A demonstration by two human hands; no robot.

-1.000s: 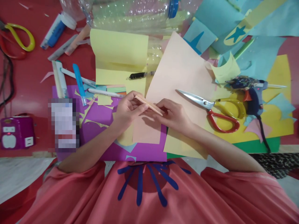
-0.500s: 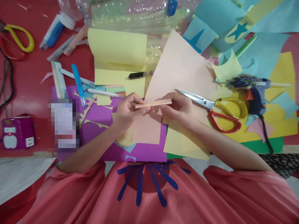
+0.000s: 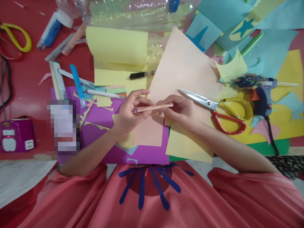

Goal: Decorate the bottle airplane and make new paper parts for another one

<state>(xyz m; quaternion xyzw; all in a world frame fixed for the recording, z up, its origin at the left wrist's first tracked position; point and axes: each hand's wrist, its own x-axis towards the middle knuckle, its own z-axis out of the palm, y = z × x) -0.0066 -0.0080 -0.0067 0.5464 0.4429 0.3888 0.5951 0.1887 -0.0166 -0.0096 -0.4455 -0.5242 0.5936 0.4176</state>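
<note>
A narrow, folded peach paper strip (image 3: 155, 107) is stretched between both hands, above the peach paper. My left hand (image 3: 133, 109) pinches its left end, with the index finger raised off it. At its right end, my right hand (image 3: 179, 109) grips the strip between thumb and fingers. A large peach sheet (image 3: 182, 69) lies behind the hands, and a smaller peach piece (image 3: 148, 133) lies below them. Scissors with red and yellow handles (image 3: 215, 109) rest just right of my right hand, blades pointing left.
A glue gun (image 3: 263, 95) lies at the right on yellow paper. Markers (image 3: 77, 82) and a pixelated object (image 3: 64, 126) are at the left. Clear plastic bottles (image 3: 128, 12) lie at the back. A black pen (image 3: 137, 75) sits on yellow paper (image 3: 118, 44).
My left index finger has lifted away from the strip, and the left fingers have spread a little. The strip has tilted slightly. My right hand has barely moved.
</note>
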